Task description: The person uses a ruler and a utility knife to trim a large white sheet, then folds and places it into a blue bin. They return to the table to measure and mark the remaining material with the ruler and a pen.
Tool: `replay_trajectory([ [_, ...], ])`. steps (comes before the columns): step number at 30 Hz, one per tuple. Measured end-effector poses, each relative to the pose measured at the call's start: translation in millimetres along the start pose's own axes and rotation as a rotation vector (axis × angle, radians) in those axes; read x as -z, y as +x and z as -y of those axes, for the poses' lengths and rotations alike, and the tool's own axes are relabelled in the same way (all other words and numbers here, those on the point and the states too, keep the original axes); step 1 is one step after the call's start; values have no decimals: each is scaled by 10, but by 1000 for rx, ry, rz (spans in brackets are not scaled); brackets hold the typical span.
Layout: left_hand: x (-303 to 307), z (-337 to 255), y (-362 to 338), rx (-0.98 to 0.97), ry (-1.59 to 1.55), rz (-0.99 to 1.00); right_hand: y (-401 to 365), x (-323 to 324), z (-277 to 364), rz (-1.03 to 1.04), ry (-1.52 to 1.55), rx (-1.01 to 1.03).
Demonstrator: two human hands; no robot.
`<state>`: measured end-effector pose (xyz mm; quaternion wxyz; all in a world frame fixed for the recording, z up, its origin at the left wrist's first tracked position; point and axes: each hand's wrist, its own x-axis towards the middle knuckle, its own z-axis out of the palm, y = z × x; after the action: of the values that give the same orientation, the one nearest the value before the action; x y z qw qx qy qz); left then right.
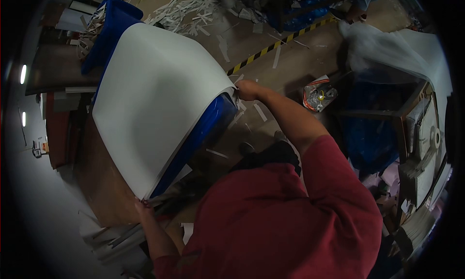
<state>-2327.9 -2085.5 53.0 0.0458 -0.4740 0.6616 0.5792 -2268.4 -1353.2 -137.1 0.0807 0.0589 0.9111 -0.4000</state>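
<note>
A large white sheet [155, 85] lies bent over a blue piece [213, 119], which shows along its near right edge. At the sheet's lower corner, my left hand [144, 207] is closed on the edge. My right hand [248, 90] is closed on the right corner of the same sheet, near the end of the blue piece. The fingertips of both hands are partly hidden by distance and dim light. Between the two hands the sheet's edge runs slanting over the blue piece.
A brown table [106, 192] is under the sheet, with a blue bin [114, 17] behind it. White paper strips [189, 10] litter the floor near yellow-black tape [271, 47]. A frame with blue plastic [370, 143] stands right. Another person's hand [357, 13] shows at top right.
</note>
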Motion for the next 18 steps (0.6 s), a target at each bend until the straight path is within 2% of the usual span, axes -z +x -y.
replay_trajectory([
  [6,-28,84,-43,-47,20,-74,37,-40,-44,30,-43,17],
  [11,-100,206,-128,-150,-146,-4,7,-88,-80,-28,-30,2],
  [18,15,282,28,-139,-179,85,92,-81,-28,-2,-66,-30],
])
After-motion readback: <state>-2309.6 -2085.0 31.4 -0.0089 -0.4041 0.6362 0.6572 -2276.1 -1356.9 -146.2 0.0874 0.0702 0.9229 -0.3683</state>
